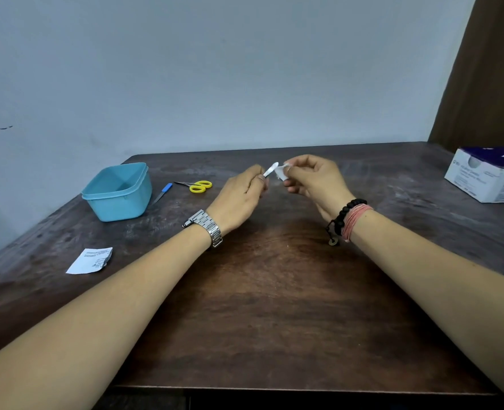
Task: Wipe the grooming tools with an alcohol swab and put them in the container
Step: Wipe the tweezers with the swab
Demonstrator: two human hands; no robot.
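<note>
My left hand (244,193) grips a small silver grooming tool (270,169), whose rounded tip sticks up toward the right. Just beside that tip, my right hand (312,180) pinches a white alcohol swab (281,172). Both hands hover above the middle of the dark wooden table (274,291). A light blue plastic container (117,190) stands open at the left; nothing shows inside it. Next to it lie a blue-handled tool (163,192) and small yellow-handled scissors (199,186).
A torn white swab wrapper (91,260) lies near the table's left edge. A white and purple box (490,176) sits at the far right. A pale wall backs the table, and a brown curtain (487,69) hangs at the right.
</note>
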